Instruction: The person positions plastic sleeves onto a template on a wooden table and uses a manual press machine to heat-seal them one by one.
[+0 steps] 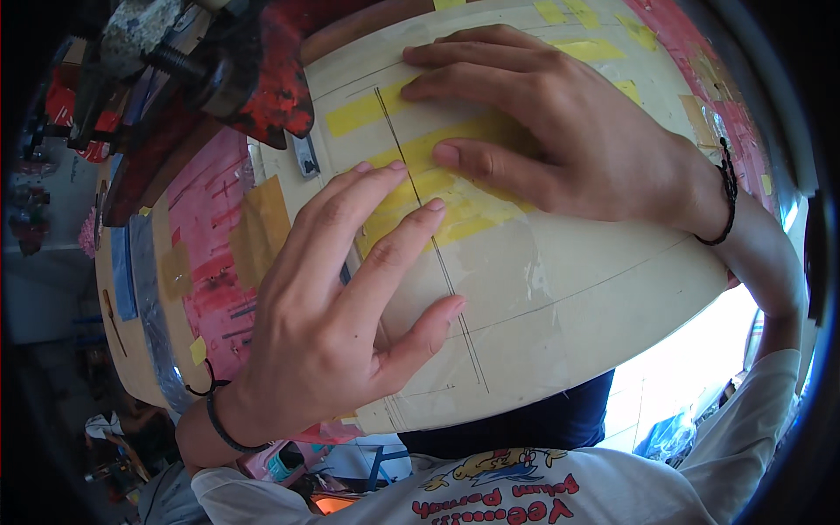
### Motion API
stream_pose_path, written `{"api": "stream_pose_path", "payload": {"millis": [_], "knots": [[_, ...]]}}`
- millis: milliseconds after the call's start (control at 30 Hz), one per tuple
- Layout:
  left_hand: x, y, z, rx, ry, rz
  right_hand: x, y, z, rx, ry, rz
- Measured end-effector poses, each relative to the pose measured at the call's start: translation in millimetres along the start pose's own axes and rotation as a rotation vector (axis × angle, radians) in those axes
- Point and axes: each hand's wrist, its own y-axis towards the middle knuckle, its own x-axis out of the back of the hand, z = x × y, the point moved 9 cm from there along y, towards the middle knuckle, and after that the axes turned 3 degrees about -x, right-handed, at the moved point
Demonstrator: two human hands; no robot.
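Observation:
A pale board or sheet point(604, 280) lies before me, marked with pencil lines and covered in the middle with yellow tape strips point(486, 214). A pair of thin dark lines point(446, 280) runs lengthwise across it; I cannot tell whether they are drawn or laid on. My left hand point(337, 293) is open, its fingers spread and fingertips resting at or beside these lines. On the far right side, my right hand point(560, 140) is also open, spread over the tape, its thumb tip just right of the lines. Neither hand visibly holds anything.
A red, worn metal clamp or machine part point(271, 79) with a threaded bolt juts in at the upper left. Pink-stained material point(206, 210) with brown tape lies left of the sheet. A small metal piece point(305, 156) sits near its left edge. Below right is a blue plastic bag point(667, 435).

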Motion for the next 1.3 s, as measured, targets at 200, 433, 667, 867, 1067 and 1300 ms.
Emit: {"api": "stream_pose_path", "payload": {"millis": [200, 433, 667, 867, 1067, 1300], "knots": [[-0.6, -1.4, 2.0, 0.009, 0.003, -0.006, -3.2, -0.1, 1.4, 0.028, -0.037, -0.006], [-1.6, 0.9, 0.5, -0.008, -0.035, -0.004, 1.2, 0.8, -0.8, -0.03, -0.015, 0.036], [-0.8, 2.7, -0.6, -0.002, -0.025, 0.007, 4.4, 1.6, 4.0, 0.02, -0.086, 0.013], [-2.3, 3.0, 0.0, 0.007, -0.034, -0.003, 2.3, -2.5, -1.4, 0.008, -0.065, -0.006], [-0.2, 0.6, -0.1, 0.023, -0.081, -0.048, -1.5, -1.0, -2.9, -0.033, -0.095, 0.077], [1.7, -1.3, -2.4, 0.002, -0.077, -0.052, -3.0, 1.6, -3.7, -0.051, -0.082, 0.115]]}}
